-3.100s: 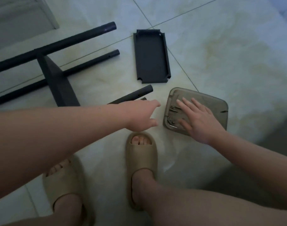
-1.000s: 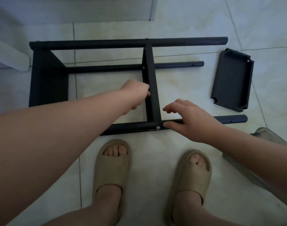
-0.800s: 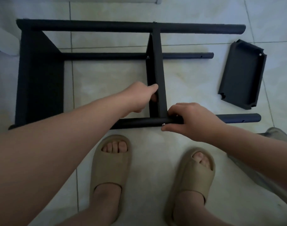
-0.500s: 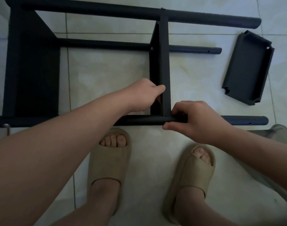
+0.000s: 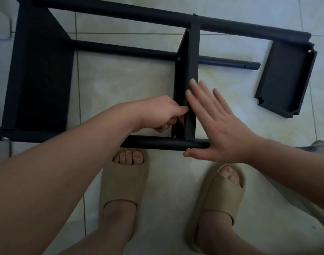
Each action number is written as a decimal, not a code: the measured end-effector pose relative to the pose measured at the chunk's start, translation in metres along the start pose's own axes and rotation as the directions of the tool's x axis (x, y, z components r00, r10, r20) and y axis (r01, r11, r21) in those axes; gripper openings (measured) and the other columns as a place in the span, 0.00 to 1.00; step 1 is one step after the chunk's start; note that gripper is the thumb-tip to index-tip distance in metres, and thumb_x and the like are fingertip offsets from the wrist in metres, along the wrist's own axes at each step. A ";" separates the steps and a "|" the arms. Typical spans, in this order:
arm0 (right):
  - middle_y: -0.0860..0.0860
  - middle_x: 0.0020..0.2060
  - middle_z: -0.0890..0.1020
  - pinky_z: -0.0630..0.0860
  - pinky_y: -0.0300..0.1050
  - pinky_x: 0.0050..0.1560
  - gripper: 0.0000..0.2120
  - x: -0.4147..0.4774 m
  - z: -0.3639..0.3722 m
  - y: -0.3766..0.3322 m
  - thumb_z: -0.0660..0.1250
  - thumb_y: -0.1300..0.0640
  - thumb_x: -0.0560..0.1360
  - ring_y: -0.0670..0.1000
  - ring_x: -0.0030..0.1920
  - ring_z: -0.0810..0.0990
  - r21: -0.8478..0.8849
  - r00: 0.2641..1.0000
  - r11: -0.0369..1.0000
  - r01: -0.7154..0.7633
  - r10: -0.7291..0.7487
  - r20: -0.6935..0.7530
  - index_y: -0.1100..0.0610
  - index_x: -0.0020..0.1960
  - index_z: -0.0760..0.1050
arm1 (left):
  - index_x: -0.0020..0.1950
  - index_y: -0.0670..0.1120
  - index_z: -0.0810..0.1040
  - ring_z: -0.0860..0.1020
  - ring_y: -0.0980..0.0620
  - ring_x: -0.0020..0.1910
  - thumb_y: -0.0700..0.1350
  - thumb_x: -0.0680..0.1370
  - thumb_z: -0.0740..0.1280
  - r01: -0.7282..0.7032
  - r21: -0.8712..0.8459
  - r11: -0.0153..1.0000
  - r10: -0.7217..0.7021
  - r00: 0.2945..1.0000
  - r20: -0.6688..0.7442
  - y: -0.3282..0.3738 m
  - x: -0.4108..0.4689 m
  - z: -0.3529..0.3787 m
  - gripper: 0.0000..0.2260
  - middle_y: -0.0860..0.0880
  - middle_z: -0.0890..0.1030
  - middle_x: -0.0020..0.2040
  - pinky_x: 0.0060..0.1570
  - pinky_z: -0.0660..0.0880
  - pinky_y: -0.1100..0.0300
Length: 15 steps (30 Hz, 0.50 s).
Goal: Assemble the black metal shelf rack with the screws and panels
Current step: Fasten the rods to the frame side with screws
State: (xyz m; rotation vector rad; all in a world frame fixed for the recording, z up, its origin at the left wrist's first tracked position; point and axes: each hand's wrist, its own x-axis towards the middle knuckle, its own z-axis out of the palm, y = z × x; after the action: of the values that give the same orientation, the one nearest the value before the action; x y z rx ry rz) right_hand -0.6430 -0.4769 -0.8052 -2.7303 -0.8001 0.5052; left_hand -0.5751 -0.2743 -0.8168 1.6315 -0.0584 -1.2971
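Left hand point(image 5: 157, 115) curled, right hand point(image 5: 220, 133) flat and spread.
The left arm reaches in from the lower left, hand knuckles-up, thumb pointing right, fingers curled under and gripping the edge of the middle panel point(image 5: 192, 57). The right arm comes in from the right, hand palm-down, fingers straight and fanned, thumb stretched out to the left, fingertips blurred.

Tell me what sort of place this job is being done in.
Most likely a room in a home, worked on the floor: pale glossy floor tiles, soft slide slippers on bare feet, the black rack lying on its side beside a loose panel.
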 end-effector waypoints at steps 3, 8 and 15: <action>0.58 0.82 0.42 0.45 0.62 0.81 0.53 0.005 0.004 0.003 0.60 0.28 0.75 0.57 0.82 0.39 0.023 0.998 0.998 0.062 -0.062 0.007 0.63 0.82 0.43 | 0.48 0.43 0.83 0.67 0.54 0.29 0.47 0.83 0.61 0.076 -0.065 0.995 -0.076 0.997 0.005 -0.008 0.004 -0.010 0.13 0.52 0.68 0.29 0.30 0.68 0.63; 0.58 0.82 0.42 0.47 0.63 0.81 0.53 0.005 0.008 0.006 0.60 0.29 0.76 0.58 0.82 0.40 0.044 0.997 0.996 0.072 -0.071 -0.015 0.64 0.82 0.43 | 0.49 0.40 0.82 0.71 0.52 0.31 0.35 0.77 0.57 0.178 -0.270 0.946 -0.185 0.983 -0.001 -0.019 0.010 -0.021 0.13 0.49 0.72 0.30 0.31 0.72 0.62; 0.58 0.83 0.46 0.50 0.64 0.80 0.53 0.006 0.011 0.008 0.63 0.29 0.75 0.57 0.83 0.43 0.069 0.994 0.994 0.089 -0.085 -0.067 0.63 0.82 0.47 | 0.51 0.41 0.77 0.80 0.53 0.34 0.29 0.81 0.55 0.154 -0.345 0.926 -0.141 0.988 0.061 -0.025 0.012 -0.024 0.13 0.47 0.79 0.37 0.35 0.78 0.62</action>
State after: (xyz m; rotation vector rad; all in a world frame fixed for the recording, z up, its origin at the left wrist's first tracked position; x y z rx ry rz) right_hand -0.6389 -0.4780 -0.8194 -2.6189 -0.8632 0.4179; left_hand -0.5646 -0.2530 -0.8449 1.3267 0.2660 -1.3624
